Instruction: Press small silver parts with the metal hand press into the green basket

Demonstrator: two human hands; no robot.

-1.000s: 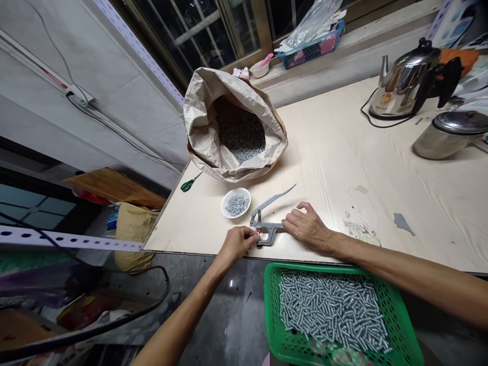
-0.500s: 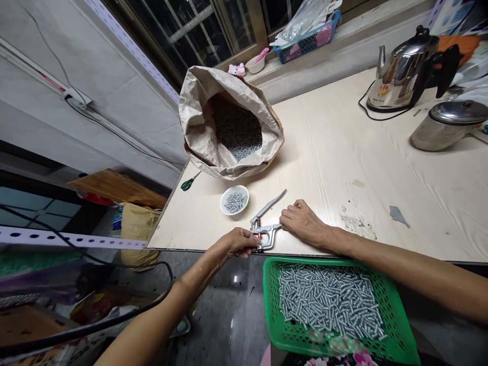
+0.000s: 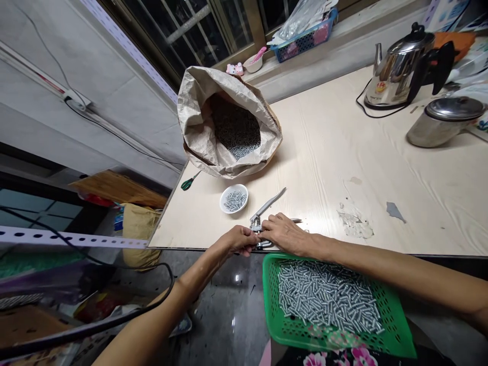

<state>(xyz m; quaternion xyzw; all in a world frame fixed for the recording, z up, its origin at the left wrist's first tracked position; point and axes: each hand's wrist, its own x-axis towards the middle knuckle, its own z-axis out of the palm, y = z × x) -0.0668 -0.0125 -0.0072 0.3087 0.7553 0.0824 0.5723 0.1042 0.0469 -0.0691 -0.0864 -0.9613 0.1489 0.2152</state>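
Note:
Hand pliers [image 3: 269, 202] with a long grey lever and a small coil spring lie at the table's front edge, their lever pointing away to the right. My left hand [image 3: 241, 240] pinches at the pliers' near end. Over their frame, my right hand [image 3: 285, 234] has its closed fingertips at the same spot, meeting those of the left. Whatever is between the fingertips is hidden. Just behind stands a white bowl [image 3: 223, 207] of small silvery metal pieces. Below the table edge, a green basket [image 3: 269, 305] holds many ribbed, silvery metal pieces.
A large paper sack [image 3: 194, 137] of metal pieces stands open behind the bowl. Green-handled scissors [image 3: 186, 184] lie at the left edge. A steel kettle [image 3: 396, 76] and a lidded metal pot [image 3: 438, 124] are at the far right. A grey scrap [image 3: 395, 211] lies on the table [image 3: 312, 152].
My right hand has moved left from the pliers' handle side to their near end, beside my left fingertips. My left hand has stayed nearly in place.

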